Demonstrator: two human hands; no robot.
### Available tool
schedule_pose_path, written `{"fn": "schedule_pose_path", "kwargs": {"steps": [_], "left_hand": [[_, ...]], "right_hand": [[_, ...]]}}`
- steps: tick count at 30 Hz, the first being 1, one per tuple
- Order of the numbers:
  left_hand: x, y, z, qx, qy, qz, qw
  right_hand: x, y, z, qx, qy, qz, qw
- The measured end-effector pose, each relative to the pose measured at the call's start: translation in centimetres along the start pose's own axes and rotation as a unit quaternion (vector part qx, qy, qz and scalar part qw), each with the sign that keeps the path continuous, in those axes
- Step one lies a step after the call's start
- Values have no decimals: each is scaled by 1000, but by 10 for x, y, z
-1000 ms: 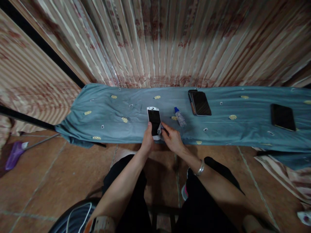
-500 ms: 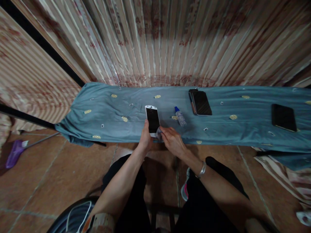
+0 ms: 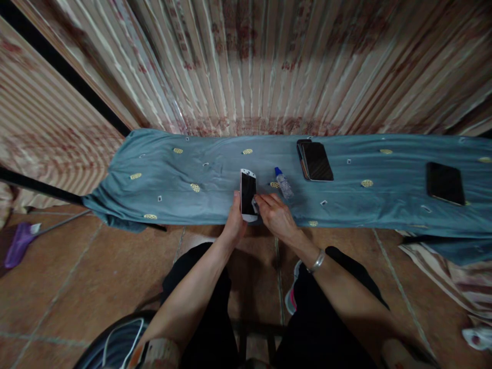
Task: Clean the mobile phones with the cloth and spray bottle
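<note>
A white smartphone (image 3: 248,190) with a dark screen is held upright at the near edge of the cloth-covered surface. My left hand (image 3: 234,220) grips it by its left side and lower end, thumb along the edge. At the phone's right edge, my right hand (image 3: 275,214) pinches a small grey cloth (image 3: 255,205) against the screen. Most of that cloth is hidden by my fingers. Just beyond my right hand, a clear bottle with a blue cap (image 3: 283,183) lies on its side.
Several dark devices lie to the right: a small stack (image 3: 315,161) and a separate black one (image 3: 445,183). A teal patterned cloth (image 3: 219,154) covers the narrow surface. Pleated curtains (image 3: 238,66) hang behind it. A purple broom head (image 3: 20,243) lies on the floor at left.
The phone has shifted slightly right and turned a little on its long axis. My right hand has moved the cloth from the phone's lower end up to its right edge.
</note>
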State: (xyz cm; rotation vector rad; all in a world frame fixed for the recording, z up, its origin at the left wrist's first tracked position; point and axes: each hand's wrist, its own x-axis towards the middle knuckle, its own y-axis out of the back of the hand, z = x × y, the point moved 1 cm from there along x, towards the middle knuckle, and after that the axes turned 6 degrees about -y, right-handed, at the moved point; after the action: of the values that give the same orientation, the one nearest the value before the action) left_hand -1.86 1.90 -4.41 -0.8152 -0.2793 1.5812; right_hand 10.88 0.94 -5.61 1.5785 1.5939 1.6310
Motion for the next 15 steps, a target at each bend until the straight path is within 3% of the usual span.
{"fn": "schedule_pose_path", "kwargs": {"steps": [7, 12, 15], "left_hand": [[-1, 0, 2, -50, 33, 26, 998], [-3, 2, 1, -25, 64, 29, 997], [-6, 1, -5, -15, 17, 35, 999]], "right_hand": [[-5, 1, -19, 71, 21, 41, 996], [-13, -1, -33, 98, 60, 48, 992], [-11, 1, -31, 103, 69, 52, 991]]}}
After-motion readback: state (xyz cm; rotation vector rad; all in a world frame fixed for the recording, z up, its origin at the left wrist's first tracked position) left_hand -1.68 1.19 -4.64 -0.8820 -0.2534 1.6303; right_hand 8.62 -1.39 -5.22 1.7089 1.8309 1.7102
